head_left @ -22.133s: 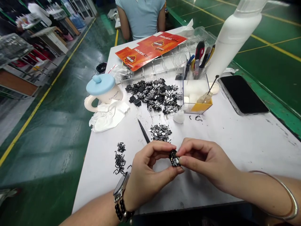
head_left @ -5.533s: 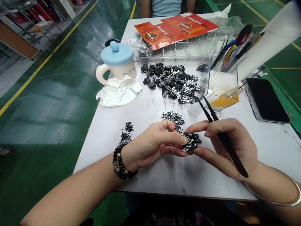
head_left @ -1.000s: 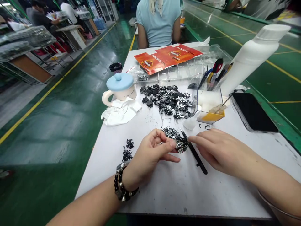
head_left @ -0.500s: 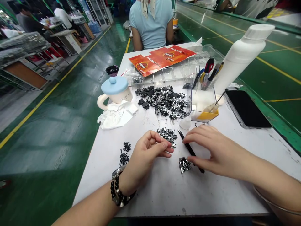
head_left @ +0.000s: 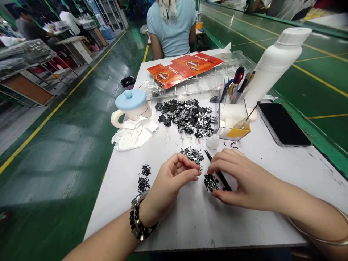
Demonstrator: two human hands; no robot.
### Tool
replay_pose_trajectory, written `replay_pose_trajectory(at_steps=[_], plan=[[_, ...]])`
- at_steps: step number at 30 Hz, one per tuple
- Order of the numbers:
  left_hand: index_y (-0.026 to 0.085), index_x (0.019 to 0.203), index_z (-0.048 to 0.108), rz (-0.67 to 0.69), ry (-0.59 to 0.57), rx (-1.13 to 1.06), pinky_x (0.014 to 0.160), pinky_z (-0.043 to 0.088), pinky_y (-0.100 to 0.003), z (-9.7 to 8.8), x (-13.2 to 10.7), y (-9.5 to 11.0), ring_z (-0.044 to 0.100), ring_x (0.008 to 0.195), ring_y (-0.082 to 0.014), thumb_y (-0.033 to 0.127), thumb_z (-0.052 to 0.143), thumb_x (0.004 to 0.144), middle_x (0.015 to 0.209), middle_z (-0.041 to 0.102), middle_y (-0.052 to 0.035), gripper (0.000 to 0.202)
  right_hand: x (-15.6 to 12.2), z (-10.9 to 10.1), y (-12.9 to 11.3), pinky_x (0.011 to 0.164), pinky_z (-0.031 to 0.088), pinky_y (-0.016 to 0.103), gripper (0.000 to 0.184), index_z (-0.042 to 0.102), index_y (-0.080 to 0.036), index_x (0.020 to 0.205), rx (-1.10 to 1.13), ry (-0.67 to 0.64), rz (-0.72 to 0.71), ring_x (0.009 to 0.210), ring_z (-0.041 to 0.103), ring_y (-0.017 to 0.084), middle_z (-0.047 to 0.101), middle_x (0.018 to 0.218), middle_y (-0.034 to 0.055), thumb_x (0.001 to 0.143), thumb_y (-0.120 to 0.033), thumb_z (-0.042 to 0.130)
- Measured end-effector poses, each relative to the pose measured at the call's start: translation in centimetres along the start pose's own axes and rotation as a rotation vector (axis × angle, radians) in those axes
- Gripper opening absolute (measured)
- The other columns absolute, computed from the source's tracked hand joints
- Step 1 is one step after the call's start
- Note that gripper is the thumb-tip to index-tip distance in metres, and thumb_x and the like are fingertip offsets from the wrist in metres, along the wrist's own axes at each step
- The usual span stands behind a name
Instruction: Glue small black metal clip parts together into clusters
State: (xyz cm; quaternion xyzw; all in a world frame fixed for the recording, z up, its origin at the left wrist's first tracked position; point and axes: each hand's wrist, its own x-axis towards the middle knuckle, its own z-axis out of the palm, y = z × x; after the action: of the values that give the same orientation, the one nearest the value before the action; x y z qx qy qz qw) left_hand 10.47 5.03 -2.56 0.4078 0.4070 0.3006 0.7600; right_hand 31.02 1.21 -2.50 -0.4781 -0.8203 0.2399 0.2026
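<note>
My right hand point(head_left: 240, 179) pinches a small black and silver emblem piece point(head_left: 211, 182) between thumb and forefinger, just above the white table point(head_left: 244, 224). Black tweezers point(head_left: 217, 171) lie under that hand on the table. My left hand point(head_left: 174, 179) is curled beside it, thumb and fingertips pressed together near a small heap of silver parts point(head_left: 192, 154); what the fingers hold is too small to make out. A large pile of black and silver emblems point(head_left: 186, 115) lies further back.
Small black hooks point(head_left: 143, 177) lie left. A blue-lidded mug point(head_left: 131, 105) and white cloth point(head_left: 133, 133) sit back left, a clear box with yellow base point(head_left: 233, 123), tools point(head_left: 236, 83), white bottle point(head_left: 274, 65), phone point(head_left: 282, 123) right. A person in light blue point(head_left: 171, 25) sits beyond.
My right hand has closed on the emblem piece that lay loose on the table half a second ago. The tweezers, held earlier, now rest on the table under it.
</note>
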Motion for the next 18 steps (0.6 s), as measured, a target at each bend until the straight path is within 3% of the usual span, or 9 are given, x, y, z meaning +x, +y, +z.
replay_pose_trajectory(at_steps=[3, 6, 13, 18], plan=[[0.014, 0.093, 0.057, -0.095, -0.205, -0.161, 0.085, 0.048, -0.025, 0.4, -0.3, -0.5, 0.064, 0.093, -0.0138, 0.015, 0.07, 0.075, 0.101, 0.067, -0.0081, 0.023, 0.0, -0.1, -0.7, 0.077, 0.037, 0.035, 0.025, 0.054, -0.022, 0.096, 0.082, 0.217, -0.04, 0.086, 0.049, 0.018, 0.056, 0.091, 0.0021, 0.074, -0.021, 0.067], [0.014, 0.092, 0.054, -0.181, -0.346, -0.359, 0.083, 0.05, -0.029, 0.9, -0.4, -1.0, 0.068, 0.088, -0.0175, 0.016, 0.067, 0.077, 0.094, 0.069, -0.0096, 0.02, 0.0, 0.1, -1.4, 0.073, 0.038, 0.033, 0.027, 0.054, -0.022, 0.093, 0.123, 0.287, -0.052, 0.082, 0.048, 0.017, 0.054, 0.085, 0.0009, 0.071, -0.015, 0.067], [0.015, 0.089, 0.052, -0.128, -0.356, -0.452, 0.079, 0.052, -0.026, 1.0, -0.2, -1.1, 0.07, 0.09, -0.0185, 0.013, 0.068, 0.078, 0.095, 0.069, -0.0092, 0.019, 0.0, 1.0, -1.7, 0.07, 0.04, 0.033, 0.026, 0.054, -0.022, 0.093, 0.178, 0.34, -0.043, 0.078, 0.048, 0.016, 0.051, 0.081, 0.0004, 0.072, -0.015, 0.067], [0.019, 0.104, 0.055, -0.027, -0.312, -0.309, 0.086, 0.051, -0.028, 0.9, -0.6, -1.1, 0.068, 0.097, -0.0183, 0.006, 0.076, 0.069, 0.106, 0.067, -0.0074, 0.043, 0.0, 1.3, -1.3, 0.067, 0.041, 0.031, 0.018, 0.052, -0.023, 0.092, 0.235, 0.325, 0.043, 0.078, 0.047, 0.016, 0.05, 0.081, 0.0008, 0.078, -0.02, 0.063]])
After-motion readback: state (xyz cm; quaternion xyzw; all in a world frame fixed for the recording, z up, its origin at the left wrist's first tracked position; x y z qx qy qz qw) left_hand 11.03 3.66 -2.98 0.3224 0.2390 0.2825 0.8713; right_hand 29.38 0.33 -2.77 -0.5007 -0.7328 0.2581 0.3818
